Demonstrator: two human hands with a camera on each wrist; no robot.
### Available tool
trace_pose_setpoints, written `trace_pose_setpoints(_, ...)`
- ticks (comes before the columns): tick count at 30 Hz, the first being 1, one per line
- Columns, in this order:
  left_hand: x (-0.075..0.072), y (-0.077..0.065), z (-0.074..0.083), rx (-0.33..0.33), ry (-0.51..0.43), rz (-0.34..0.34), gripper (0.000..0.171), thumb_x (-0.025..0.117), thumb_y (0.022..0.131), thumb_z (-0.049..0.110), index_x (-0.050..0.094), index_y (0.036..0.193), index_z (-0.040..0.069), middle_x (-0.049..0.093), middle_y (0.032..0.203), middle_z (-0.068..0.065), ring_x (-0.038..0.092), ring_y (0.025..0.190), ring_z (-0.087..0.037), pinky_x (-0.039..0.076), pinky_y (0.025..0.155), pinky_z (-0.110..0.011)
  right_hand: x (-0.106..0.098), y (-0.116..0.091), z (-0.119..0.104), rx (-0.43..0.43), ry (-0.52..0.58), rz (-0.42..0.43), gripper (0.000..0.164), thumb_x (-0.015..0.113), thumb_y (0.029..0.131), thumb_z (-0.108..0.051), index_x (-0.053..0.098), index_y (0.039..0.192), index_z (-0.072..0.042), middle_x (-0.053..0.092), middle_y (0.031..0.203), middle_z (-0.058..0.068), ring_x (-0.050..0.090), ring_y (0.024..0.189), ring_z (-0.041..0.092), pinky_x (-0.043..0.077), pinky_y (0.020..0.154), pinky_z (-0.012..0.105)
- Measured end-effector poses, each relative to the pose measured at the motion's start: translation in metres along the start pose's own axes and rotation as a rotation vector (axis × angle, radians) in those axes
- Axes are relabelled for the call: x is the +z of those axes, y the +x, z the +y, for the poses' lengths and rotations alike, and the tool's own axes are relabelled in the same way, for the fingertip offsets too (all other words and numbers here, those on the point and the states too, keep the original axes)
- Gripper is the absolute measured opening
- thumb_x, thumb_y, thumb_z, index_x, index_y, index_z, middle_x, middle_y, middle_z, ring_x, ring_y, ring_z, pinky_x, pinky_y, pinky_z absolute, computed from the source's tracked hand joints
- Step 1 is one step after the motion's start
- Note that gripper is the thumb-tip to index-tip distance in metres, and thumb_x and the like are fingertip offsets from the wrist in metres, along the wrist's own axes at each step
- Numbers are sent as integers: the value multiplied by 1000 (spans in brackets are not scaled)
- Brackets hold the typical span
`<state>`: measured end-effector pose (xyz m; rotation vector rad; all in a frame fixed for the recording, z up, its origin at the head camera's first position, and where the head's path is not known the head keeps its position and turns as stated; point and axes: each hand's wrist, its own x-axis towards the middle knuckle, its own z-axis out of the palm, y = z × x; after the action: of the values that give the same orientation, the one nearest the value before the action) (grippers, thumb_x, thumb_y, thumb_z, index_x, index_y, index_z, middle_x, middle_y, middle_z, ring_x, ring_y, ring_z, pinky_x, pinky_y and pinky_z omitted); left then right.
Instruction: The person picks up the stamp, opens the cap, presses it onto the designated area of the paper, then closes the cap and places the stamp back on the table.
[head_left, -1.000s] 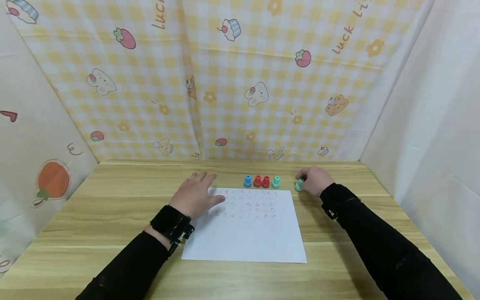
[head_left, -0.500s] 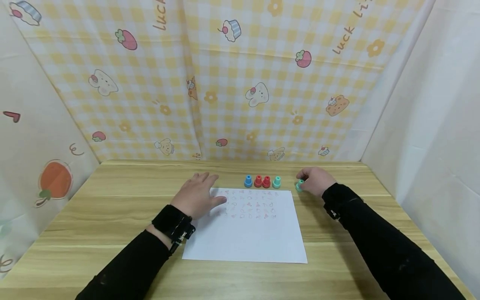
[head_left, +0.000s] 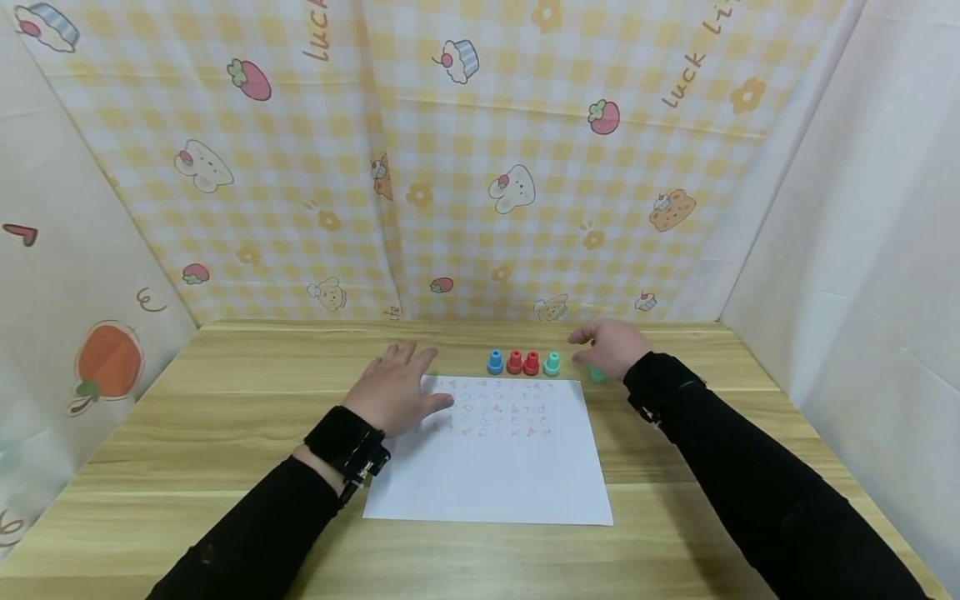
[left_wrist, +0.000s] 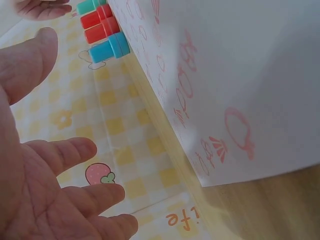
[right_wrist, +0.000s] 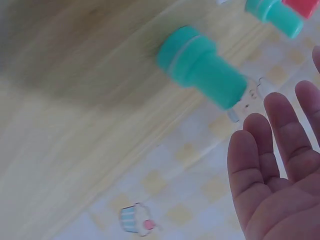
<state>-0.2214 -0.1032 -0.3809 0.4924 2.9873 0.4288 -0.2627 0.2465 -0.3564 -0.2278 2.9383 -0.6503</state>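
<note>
A turquoise stamp point(right_wrist: 197, 65) stands by itself on the table, and in the head view my right hand point(head_left: 613, 347) partly covers it. That hand is loose, its fingers apart from the stamp. Left of it in a row are another turquoise stamp point(head_left: 552, 364), two red stamps point(head_left: 522, 363) and a blue stamp point(head_left: 495, 362). They line the far edge of a white sheet of paper point(head_left: 491, 479) with rows of small red marks point(left_wrist: 237, 132). My left hand point(head_left: 393, 392) is spread over the paper's upper left corner, holding nothing; whether it touches the sheet cannot be told.
The wooden table point(head_left: 225, 450) runs back to a yellow checked cloth point(head_left: 450, 233) hanging behind it. White cloth point(head_left: 862, 250) hangs on the right, and a printed white cloth point(head_left: 60, 275) on the left.
My right hand has let go of the turquoise stamp and moved slightly left and up. The stamp stays standing where it was. My left hand has hardly moved.
</note>
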Motion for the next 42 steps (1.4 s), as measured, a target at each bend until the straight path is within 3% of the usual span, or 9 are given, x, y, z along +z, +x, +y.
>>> trace_pose_setpoints(13, 1, 1, 1, -22, -3, -24, 87, 67, 98, 60, 35, 165, 14, 20, 172, -28, 12, 159, -54, 16, 128, -67, 16, 13, -22, -35, -67, -44, 37, 73, 98, -18, 71, 133, -6, 69, 138, 20, 61, 132, 40, 48, 112, 53)
trace_pose_setpoints(23, 1, 2, 3, -30, 8, -33, 88, 66, 98, 61, 34, 165, 15, 18, 172, -28, 12, 159, -54, 16, 128, -67, 25, 19, -26, -69, -156, -33, 31, 73, 98, -13, 74, 128, -5, 75, 127, 16, 68, 122, 34, 54, 106, 49)
trace_pose_setpoints(29, 1, 2, 4, -27, 1, -25, 87, 67, 98, 60, 35, 165, 14, 20, 172, -29, 12, 159, -54, 16, 128, -67, 30, 22, -24, -76, -142, -21, 28, 73, 97, -10, 75, 124, -4, 77, 120, 14, 70, 114, 31, 56, 102, 47)
trace_pose_setpoints(36, 2, 2, 4, -38, -15, -27, 87, 66, 99, 59, 33, 165, 14, 19, 173, -26, 11, 160, -52, 15, 129, -65, 31, 21, -25, -53, -129, -3, 27, 69, 100, -10, 75, 126, -5, 76, 123, 14, 69, 117, 31, 55, 105, 47)
trace_pose_setpoints(42, 2, 2, 6, -1, -32, 19, 84, 65, 100, 57, 36, 164, 11, 28, 171, -25, 20, 160, -48, 19, 130, -62, 25, 15, -27, -7, -42, 20, 30, 64, 103, -13, 71, 131, -4, 72, 129, 18, 66, 116, 32, 54, 104, 49)
